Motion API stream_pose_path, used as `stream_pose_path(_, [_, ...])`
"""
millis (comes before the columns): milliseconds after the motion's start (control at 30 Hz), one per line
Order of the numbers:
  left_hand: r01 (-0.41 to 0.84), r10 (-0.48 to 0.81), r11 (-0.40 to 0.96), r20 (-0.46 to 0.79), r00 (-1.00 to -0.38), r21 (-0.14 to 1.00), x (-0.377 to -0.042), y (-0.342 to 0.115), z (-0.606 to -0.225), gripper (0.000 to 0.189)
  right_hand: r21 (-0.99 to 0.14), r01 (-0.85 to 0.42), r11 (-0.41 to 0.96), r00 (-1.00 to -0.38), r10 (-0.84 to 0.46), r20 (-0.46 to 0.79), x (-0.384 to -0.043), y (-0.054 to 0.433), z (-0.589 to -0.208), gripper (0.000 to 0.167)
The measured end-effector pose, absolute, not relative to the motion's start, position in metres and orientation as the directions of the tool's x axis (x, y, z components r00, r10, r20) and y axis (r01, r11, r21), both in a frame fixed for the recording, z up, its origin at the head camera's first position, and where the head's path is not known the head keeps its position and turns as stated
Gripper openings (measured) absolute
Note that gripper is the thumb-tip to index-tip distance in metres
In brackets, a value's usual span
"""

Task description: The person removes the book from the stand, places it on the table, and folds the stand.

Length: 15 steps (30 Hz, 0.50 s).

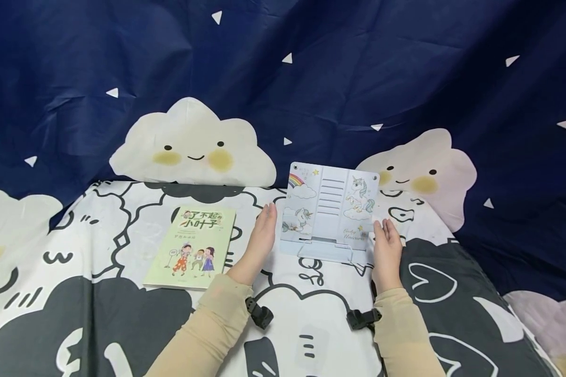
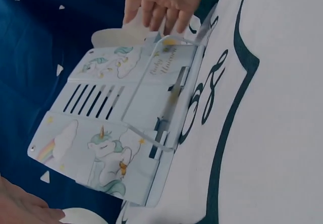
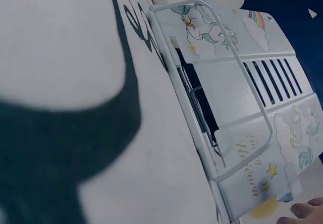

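Flanking the bookstand (image 1: 328, 226), left hand (image 1: 258, 240) faces right hand (image 1: 388, 256).

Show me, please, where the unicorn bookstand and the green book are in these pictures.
Unicorn bookstand (image 1: 329, 222), head view: central panel, just below the slots.
Green book (image 1: 193, 244), head view: middle of the front cover.

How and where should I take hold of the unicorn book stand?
Probably by its two side edges, palms coming in from left and right. The book stand is a thin panel tilted up on its lower edge, facing you, and the left hand and right hand flank it. I'd avoid the slim front bar; it may swing.
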State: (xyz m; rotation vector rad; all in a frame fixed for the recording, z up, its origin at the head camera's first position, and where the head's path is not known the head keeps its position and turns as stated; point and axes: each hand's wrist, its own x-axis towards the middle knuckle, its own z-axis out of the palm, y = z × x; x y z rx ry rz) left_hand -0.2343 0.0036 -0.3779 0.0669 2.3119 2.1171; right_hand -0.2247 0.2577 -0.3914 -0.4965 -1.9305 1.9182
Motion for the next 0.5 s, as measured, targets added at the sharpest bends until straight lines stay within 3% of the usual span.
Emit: stream_pose_path(500, [-0.111, 0.14, 0.079, -0.121, -0.983, 0.991, -0.2368, 0.0137, -0.3813, 0.085, -0.988, 0.097, -0.122, -0.944, 0.303, -0.13, -0.2248, 0.2669, -0.3966, 0.076])
